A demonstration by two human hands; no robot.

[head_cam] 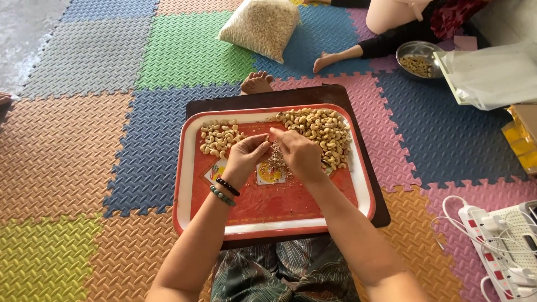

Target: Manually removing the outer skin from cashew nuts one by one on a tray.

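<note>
- Over the middle of the red tray [196, 184], the left hand [244, 157] and the right hand [300, 154] are held close together, fingers curled inward, fingertips nearly touching.
- A single cashew [275, 132] appears to be pinched at the right hand's fingertips; what the left hand's curled fingers hold cannot be told.
- Bead bracelets [224, 190] are worn on the left wrist.
- Below the hands, a scatter of husk bits [275, 162] lies on the tray.
- A small pile of cashews [219, 137] sits at the tray's far left, a larger pile [324, 131] at its far right.
- Beyond the tray, a filled clear bag [260, 26] rests on the foam mat [84, 140].
- Far right of the tray, a metal bowl [418, 58] stands beside another person's leg [358, 51].
</note>
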